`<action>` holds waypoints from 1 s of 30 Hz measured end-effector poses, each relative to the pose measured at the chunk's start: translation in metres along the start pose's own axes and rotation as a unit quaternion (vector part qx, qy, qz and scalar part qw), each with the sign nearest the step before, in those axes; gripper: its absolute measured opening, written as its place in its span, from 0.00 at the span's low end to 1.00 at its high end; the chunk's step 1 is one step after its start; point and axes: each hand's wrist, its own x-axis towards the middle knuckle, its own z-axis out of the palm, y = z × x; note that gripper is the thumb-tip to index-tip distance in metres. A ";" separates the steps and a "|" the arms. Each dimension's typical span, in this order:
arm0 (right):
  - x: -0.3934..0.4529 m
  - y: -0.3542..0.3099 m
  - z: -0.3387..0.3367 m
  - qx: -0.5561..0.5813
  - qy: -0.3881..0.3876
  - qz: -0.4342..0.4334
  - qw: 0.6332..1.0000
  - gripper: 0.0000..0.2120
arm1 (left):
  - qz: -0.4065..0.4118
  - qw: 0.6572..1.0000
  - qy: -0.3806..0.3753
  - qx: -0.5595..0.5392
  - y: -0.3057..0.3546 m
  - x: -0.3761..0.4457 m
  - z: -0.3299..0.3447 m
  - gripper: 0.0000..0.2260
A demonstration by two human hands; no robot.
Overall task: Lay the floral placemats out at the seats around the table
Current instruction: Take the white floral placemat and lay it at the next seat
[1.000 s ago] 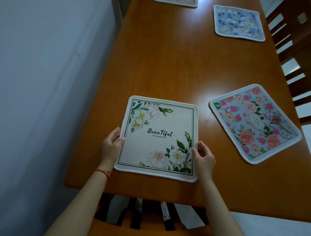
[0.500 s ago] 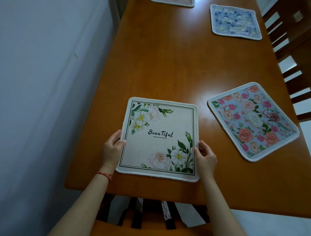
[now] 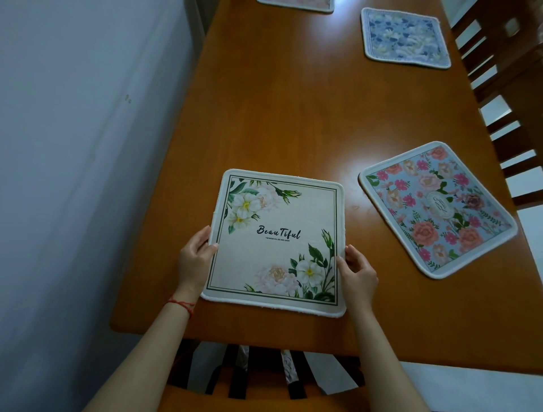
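Note:
A cream placemat (image 3: 279, 229) with white flowers and the word "Beautiful" lies flat on the wooden table (image 3: 293, 117), near its front edge. My left hand (image 3: 195, 258) grips the mat's left edge, thumb on top. Its right edge is pinched by my right hand (image 3: 357, 272). A pink rose placemat (image 3: 435, 208) lies skewed to the right. Farther back on the right sits a blue floral placemat (image 3: 405, 38). Only the edge of another placemat (image 3: 296, 3) shows at the top.
A white wall (image 3: 88, 147) runs close along the table's left side. A slatted wooden chair (image 3: 264, 379) stands tucked under the front edge below my arms. More wooden chairs (image 3: 505, 88) line the right side.
Both hands keep hold of the cream placemat. It has shifted only slightly on the table, a little toward the front edge.

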 end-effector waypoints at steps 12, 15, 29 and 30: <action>-0.001 -0.003 -0.001 -0.009 -0.005 0.001 1.000 0.21 | 0.002 1.000 -0.003 0.009 0.002 -0.002 0.000 0.20; -0.001 -0.003 -0.002 -0.014 -0.007 -0.001 1.000 0.21 | 0.004 1.000 -0.003 0.018 0.002 -0.002 0.001 0.20; -0.009 -0.021 -0.015 -0.130 -0.048 -0.039 0.990 0.23 | 0.100 0.980 -0.025 0.169 0.019 -0.016 0.024 0.18; -0.010 -0.023 -0.019 -0.150 -0.057 -0.046 0.986 0.23 | 0.119 0.974 -0.037 0.187 0.022 -0.018 0.028 0.18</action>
